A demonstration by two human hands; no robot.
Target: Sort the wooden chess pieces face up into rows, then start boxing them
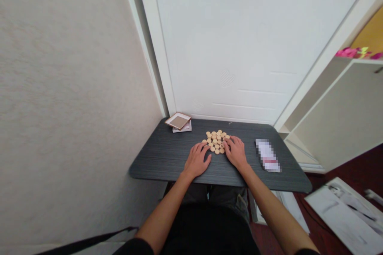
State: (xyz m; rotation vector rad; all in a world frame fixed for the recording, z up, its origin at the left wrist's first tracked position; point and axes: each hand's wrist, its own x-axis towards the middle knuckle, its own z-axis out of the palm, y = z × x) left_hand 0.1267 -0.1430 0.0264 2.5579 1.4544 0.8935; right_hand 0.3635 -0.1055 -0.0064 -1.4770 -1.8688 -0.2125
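Observation:
A loose cluster of round, light wooden discs [214, 141] lies face-plain on the dark table [161, 159], some overlapping or stacked. At the cluster's left side, my left hand [196, 160] rests low over the table, its thumb apart from the fingers, fingertips at the nearest discs. My right hand [235, 150] reaches in from the right, fingers spread, with its fingertips on or against the discs at that edge. Neither hand grasps a disc that I can see. What lies under the right fingers is partly hidden.
A shallow open box with its lid [178, 121] sits at the table's back left corner. To the right lies a pixelated flat item [267, 156]. A white door [239, 48] stands behind the table, a wall [89, 87] on the left. White panels [344, 211] lie on the floor.

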